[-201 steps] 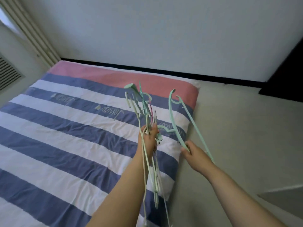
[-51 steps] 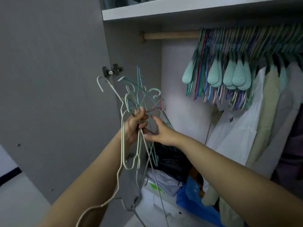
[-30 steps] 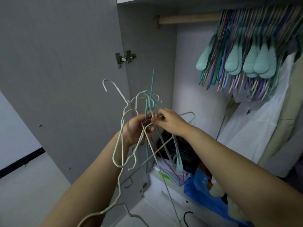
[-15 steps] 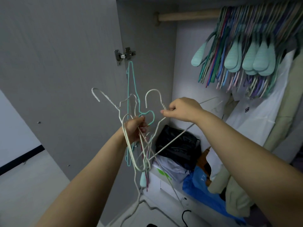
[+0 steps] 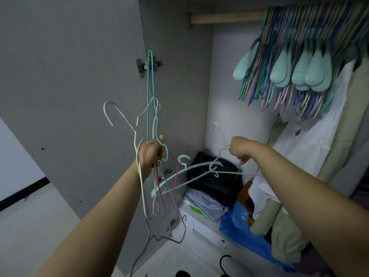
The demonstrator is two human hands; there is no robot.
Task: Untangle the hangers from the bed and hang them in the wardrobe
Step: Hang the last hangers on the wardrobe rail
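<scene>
— While I stand at the open wardrobe (image 5: pixel 207 80), what have I got in each hand?

— My left hand (image 5: pixel 150 156) is raised in front of the grey door (image 5: pixel 69 76), fingers curled tight round a tangled bunch of hangers (image 5: pixel 153 172). A teal hanger (image 5: pixel 150 92) sticks straight up from my fist past the door hinge (image 5: pixel 148 65), a white hook (image 5: pixel 111 110) juts up to the left, and pale, pink and grey wires dangle below my wrist.

— And the other?

— My right hand (image 5: pixel 239 148) is off to the right, well apart from the left, pinching the neck of a white wire hanger (image 5: pixel 219 140), hook pointing up. Its body slopes down beneath my hand, and a mint plastic hanger (image 5: pixel 185 174) lies across it, reaching back toward the bunch. Whether the two are caught together I cannot tell.

— Where is the rail?

— The wooden rail (image 5: pixel 225 17) runs across the top of the wardrobe, bare at its left end, with a dense row of coloured hangers (image 5: pixel 299 62) to the right, above a white shirt (image 5: pixel 303 148). Folded clothes, a black bag (image 5: pixel 211 172) and a blue bag (image 5: pixel 237 222) sit at the bottom.
</scene>
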